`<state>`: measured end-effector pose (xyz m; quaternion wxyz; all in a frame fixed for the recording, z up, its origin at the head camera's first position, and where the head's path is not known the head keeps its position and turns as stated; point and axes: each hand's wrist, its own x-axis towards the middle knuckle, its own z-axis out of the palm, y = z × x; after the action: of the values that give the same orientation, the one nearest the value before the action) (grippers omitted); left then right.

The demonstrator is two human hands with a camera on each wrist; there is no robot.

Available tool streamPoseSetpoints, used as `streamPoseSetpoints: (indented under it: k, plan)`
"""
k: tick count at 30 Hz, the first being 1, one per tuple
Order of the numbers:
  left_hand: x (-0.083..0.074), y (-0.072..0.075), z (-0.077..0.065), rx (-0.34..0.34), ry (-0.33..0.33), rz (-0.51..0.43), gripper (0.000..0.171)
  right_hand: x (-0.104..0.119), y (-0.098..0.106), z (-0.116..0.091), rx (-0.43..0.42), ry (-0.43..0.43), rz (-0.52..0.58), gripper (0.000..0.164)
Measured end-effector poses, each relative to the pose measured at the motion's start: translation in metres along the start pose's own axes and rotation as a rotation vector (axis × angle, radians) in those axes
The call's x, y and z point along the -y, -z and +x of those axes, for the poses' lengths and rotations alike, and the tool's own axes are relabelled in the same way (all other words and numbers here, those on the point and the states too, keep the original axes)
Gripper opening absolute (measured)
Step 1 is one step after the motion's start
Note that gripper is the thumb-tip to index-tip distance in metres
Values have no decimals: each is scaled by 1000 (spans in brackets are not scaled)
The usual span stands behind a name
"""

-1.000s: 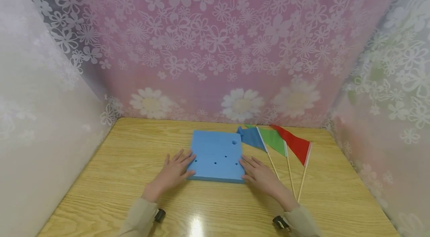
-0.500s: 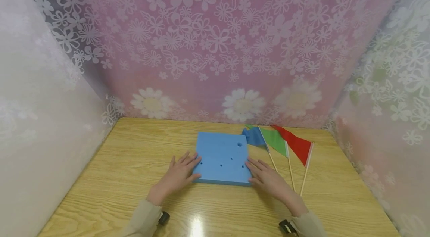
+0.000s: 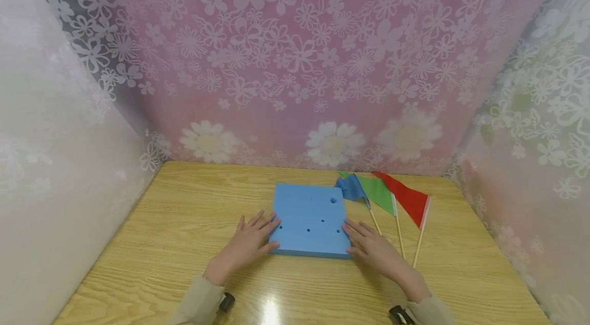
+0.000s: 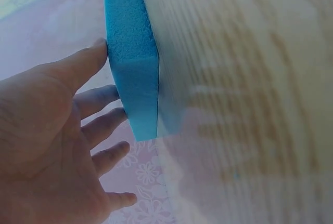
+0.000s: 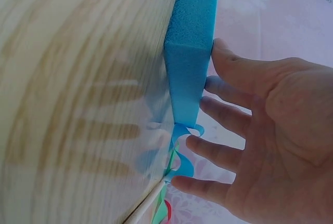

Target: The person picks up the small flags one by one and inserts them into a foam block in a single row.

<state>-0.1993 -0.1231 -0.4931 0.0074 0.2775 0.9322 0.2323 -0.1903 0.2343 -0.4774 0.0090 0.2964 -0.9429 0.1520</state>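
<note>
A square blue foam board [image 3: 304, 207] lies flat on the wooden table, with several small holes and one larger hole near its far right corner. My left hand [image 3: 246, 244] rests its spread fingertips on the board's left edge. On the opposite edge lie the extended fingers of my right hand [image 3: 375, 251]. Both wrist views show thumb and fingertips on the top face of the thick foam [image 4: 132, 94], palms off to the sides. Against the far right corner of the board, a blue pennant flag [image 3: 354, 188] is bunched up.
Beside the blue flag, a green pennant flag [image 3: 378, 194] and a red pennant flag [image 3: 407, 199] lie on thin wooden sticks, fanned to the right. Flowered cloth [image 3: 295, 84] walls in the table [image 3: 193, 192] at the back and both sides.
The board has slid right and a little nearer to me, both hands moving with it. The blue flag's tip has crumpled more against the board. Green and red flags stay almost in place.
</note>
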Motion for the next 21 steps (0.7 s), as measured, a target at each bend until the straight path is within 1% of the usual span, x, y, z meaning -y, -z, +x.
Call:
streamPoseSetpoints:
  k: [4, 8, 14, 17, 21]
  plan:
    - [1, 0, 4, -25, 4, -4, 60, 0, 0, 0, 1, -2, 4, 59]
    - [4, -2, 9, -47, 12, -8, 63, -1, 1, 1, 5, -2, 13, 58]
    - [8, -6, 14, -21, 19, 12, 71, -3, 2, 1, 24, 6, 28, 59]
    - [6, -6, 13, -2, 26, 21, 72, -4, 1, 1, 34, 10, 26, 59]
    - [1, -4, 13, 4, 29, 39, 71, -6, 2, 2, 33, 11, 32, 60]
